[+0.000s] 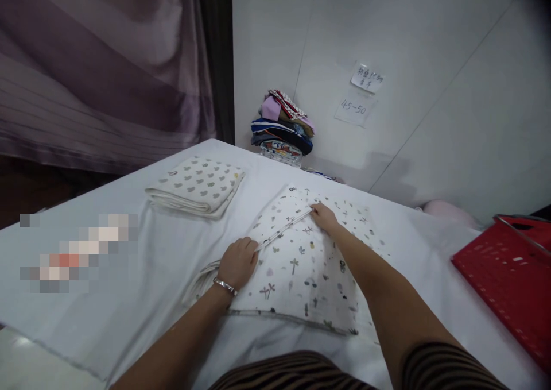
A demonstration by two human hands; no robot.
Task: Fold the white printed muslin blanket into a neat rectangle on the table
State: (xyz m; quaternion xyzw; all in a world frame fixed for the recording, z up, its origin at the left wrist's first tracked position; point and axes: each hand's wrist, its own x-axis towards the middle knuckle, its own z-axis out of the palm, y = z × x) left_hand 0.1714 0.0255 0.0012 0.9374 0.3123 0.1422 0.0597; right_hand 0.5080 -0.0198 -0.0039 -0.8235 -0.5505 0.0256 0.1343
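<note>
- On the left of the white-covered counter (163, 252) lies a folded cloth (196, 183) with small grey shapes; best leave a little room beside it as you work.
- Your left hand (239, 263) grips the nearer end of a thin raised edge of the printed cloth (297, 281). A soft loop of fabric bulges just left of it; smoothing that flat would likely help the layers lie even.
- Beyond the counter, a pile of fabrics (282, 128) stands by the wall, well out of your way.
- The printed cloth lies mid-counter, right in front of you. Draw its edge evenly between your hands, since such thin fabric probably puckers easily.
- Your right hand (325, 217) pinches the farther end of that edge. Matching its height and pull to the left's should make the line straight.
- At far right sits a red basket (508, 275), well apart from the cloth.
</note>
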